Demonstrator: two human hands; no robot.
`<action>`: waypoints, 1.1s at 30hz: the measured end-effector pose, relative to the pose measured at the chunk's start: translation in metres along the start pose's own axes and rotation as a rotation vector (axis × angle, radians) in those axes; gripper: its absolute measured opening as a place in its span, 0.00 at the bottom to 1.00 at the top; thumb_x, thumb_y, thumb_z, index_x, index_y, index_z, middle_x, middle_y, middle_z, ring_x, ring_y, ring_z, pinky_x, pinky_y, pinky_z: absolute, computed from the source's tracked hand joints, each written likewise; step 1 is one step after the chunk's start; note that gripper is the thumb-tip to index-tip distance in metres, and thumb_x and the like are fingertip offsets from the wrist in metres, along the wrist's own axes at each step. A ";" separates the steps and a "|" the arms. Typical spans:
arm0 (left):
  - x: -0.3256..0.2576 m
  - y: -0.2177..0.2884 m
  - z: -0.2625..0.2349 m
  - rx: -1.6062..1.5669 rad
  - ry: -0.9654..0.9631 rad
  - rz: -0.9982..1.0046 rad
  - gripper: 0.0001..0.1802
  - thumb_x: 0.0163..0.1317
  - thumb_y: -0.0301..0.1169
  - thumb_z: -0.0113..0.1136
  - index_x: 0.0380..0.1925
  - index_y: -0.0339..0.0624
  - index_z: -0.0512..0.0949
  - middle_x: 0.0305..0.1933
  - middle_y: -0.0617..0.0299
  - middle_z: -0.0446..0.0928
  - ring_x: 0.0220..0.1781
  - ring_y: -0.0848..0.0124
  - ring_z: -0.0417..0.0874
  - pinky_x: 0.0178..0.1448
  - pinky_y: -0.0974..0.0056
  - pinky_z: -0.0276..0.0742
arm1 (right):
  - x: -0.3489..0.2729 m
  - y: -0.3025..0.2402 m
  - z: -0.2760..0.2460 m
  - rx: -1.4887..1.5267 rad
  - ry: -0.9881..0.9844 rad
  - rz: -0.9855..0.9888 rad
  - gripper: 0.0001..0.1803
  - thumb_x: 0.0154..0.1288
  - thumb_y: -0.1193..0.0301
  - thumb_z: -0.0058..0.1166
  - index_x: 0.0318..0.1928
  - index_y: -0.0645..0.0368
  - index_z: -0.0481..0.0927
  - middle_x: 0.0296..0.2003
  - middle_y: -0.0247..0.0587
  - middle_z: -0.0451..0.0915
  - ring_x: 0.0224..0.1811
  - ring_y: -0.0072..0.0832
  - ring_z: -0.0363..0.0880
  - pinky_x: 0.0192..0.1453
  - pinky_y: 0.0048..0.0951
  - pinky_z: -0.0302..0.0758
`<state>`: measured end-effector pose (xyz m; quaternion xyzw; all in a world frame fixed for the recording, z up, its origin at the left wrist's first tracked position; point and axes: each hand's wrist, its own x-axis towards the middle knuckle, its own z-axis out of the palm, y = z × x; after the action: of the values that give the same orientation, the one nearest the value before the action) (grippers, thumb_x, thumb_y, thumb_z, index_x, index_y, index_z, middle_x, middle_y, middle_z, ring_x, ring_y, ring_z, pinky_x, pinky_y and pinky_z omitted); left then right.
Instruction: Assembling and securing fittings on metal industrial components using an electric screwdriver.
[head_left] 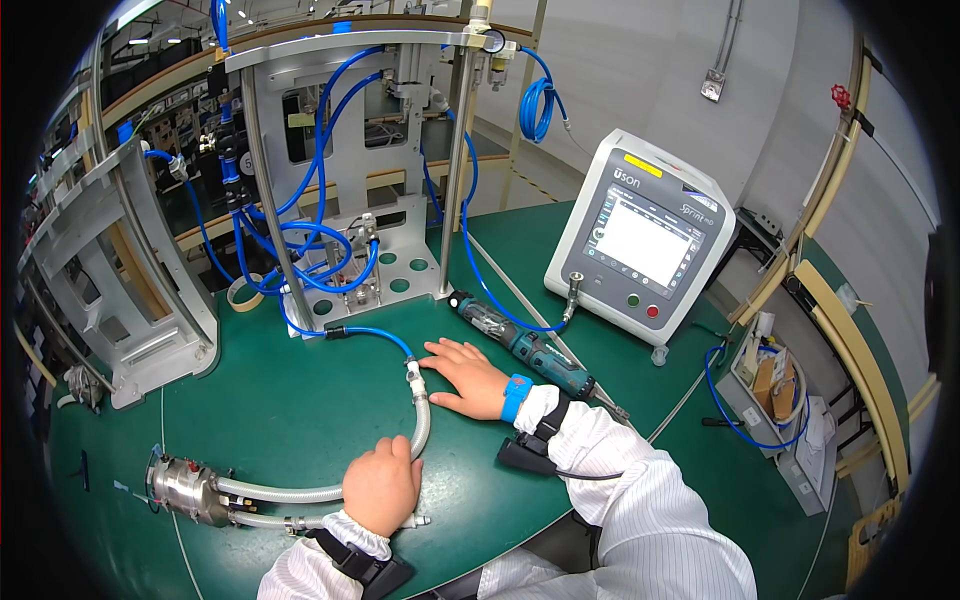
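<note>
My left hand [383, 487] is closed round a clear ribbed hose [285, 492], which runs from a shiny metal cylinder [190, 490] lying on the green table. Past that hand the hose bends away from me up to a white fitting [415, 378], where a thin blue tube [375, 333] joins it. Beside the fitting, my right hand [468, 380] rests on the table with its fingers stretched out, holding nothing. A second, shorter hose [265, 520] leaves the cylinder and passes by my left wrist; its metal end fitting [416, 521] shows beyond the hand.
A teal and black power tool [525, 345] lies beyond my right hand. Behind it stands a white tester with a lit screen [640, 240]. A metal frame [345, 150] with blue tubing rises at the back, near a tape roll [245, 292]. A grey bin [765, 400] is at right.
</note>
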<state>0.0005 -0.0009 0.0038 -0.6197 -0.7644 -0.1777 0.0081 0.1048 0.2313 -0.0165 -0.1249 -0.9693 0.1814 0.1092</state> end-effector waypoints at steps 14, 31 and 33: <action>-0.008 -0.007 0.003 -0.022 0.014 -0.034 0.14 0.60 0.37 0.64 0.35 0.41 0.73 0.31 0.53 0.78 0.28 0.55 0.84 0.30 0.52 0.80 | 0.004 -0.004 0.004 -0.028 0.063 -0.084 0.33 0.63 0.58 0.63 0.65 0.55 0.70 0.72 0.55 0.62 0.75 0.56 0.57 0.76 0.56 0.54; -0.002 -0.004 0.029 -0.082 0.068 -0.022 0.14 0.63 0.36 0.62 0.39 0.39 0.70 0.32 0.55 0.75 0.31 0.59 0.83 0.36 0.57 0.79 | -0.001 -0.003 -0.009 0.028 0.017 -0.052 0.34 0.56 0.73 0.63 0.65 0.57 0.69 0.71 0.56 0.62 0.75 0.56 0.54 0.78 0.52 0.52; -0.003 -0.005 0.027 -0.088 0.081 -0.019 0.14 0.63 0.36 0.62 0.39 0.39 0.70 0.32 0.55 0.74 0.31 0.59 0.83 0.36 0.57 0.79 | -0.001 -0.004 -0.009 0.032 0.015 -0.048 0.34 0.56 0.73 0.63 0.65 0.58 0.69 0.71 0.56 0.62 0.76 0.56 0.54 0.78 0.52 0.52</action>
<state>0.0025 0.0029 -0.0237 -0.6044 -0.7608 -0.2362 0.0101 0.1076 0.2305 -0.0074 -0.1012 -0.9682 0.1931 0.1229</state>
